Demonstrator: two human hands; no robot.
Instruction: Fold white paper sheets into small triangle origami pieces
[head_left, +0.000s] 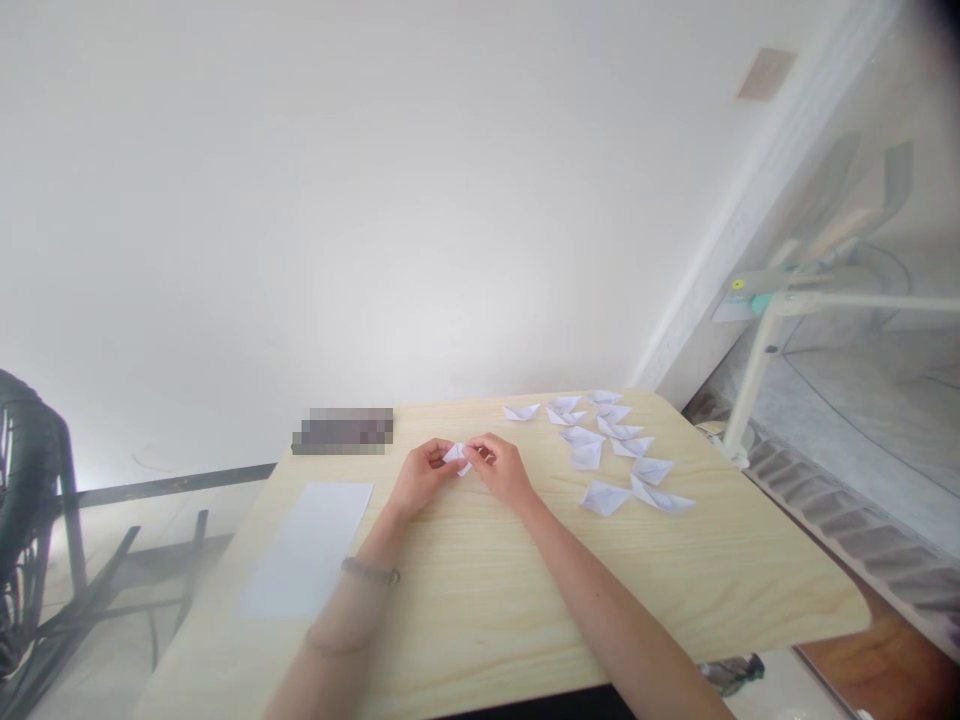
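On your pale wood-grain table [480, 625], L to R: 1 pixelated dark rectangle [341, 432], 1 white rectangular paper [304, 545]; your L hand [421, 475] w/ 1 dark bracelet [371, 571] & R hand [501, 468], fingers bent, forearms converging, pinch 1 small folded white paper [457, 455] between them; approx. 12 folded white paper boats [606, 498].

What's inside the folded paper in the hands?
Only white folds of the paper show between the left hand and right hand; the hands and folds hide whatever is inside.

Bare forearms [600, 595], a dark beaded bracelet [370, 571] around the left.
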